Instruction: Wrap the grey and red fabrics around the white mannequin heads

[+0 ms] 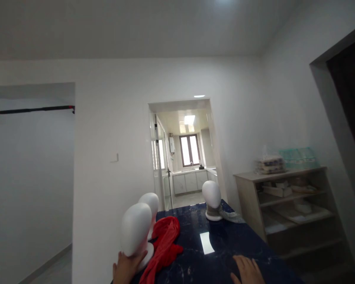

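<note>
Our left hand (pixel 126 267) cupped the base of the nearest white mannequin head (pixel 135 232), fingers wrapped around it, while our right hand (pixel 247 270) lay flat and spread on the dark marbled worktop (pixel 225 244), holding nothing. Just right of the left hand, a red cloth (pixel 162 246) lay crumpled and undraped. All three heads were bare: a second (pixel 150 207) stood behind the first, a third (pixel 212 199) far ahead near a wooden shelf (pixel 284 205).

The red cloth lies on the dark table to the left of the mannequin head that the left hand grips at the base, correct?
Not quite. The head view shows the red cloth on the dark table to the right of the mannequin head that the left hand grips at the base, not to its left.
</note>
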`<state>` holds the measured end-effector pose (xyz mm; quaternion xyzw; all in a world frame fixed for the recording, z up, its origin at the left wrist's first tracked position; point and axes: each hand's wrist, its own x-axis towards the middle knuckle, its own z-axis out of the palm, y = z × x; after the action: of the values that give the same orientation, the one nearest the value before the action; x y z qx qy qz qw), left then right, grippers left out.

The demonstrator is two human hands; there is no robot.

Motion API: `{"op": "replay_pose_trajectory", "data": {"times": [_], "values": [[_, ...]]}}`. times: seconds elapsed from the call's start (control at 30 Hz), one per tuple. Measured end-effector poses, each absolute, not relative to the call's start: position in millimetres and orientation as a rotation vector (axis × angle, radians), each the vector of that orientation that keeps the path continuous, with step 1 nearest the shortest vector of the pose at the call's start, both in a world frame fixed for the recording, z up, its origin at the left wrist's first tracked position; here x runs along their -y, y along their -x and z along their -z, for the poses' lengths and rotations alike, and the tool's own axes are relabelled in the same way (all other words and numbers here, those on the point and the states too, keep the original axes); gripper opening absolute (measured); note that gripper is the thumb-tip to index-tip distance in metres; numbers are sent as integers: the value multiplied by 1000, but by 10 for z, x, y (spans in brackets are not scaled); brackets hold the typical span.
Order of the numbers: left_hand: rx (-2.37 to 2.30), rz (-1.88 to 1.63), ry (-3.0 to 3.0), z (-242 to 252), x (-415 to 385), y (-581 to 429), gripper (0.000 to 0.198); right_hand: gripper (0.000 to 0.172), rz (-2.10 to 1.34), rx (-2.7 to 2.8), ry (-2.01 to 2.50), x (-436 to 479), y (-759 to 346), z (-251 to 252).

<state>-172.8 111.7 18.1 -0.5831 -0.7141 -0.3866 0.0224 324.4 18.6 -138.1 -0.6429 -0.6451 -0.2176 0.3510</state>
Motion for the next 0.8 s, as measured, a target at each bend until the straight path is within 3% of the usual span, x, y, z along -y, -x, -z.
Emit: {"op": "replay_pose_trajectory", "data": {"times": [0.2,0.43,0.63,0.8], "values": [[2229,1614,1794,-149,-1236,1739,71,39,638,1667,1629,-28,-3136,1250],[2031,2105,1849,-42,-1437,1887,52,38,698,1636,1566,-76,-3153,1319],[2080,2122,1862,-83,-1352,2069,41,38,666,1613,1560,-104,-3145,1365],[1860,2080,1996,-465,-1133,2068,51,39,546,1635,1594,35,-3072,1238]]}}
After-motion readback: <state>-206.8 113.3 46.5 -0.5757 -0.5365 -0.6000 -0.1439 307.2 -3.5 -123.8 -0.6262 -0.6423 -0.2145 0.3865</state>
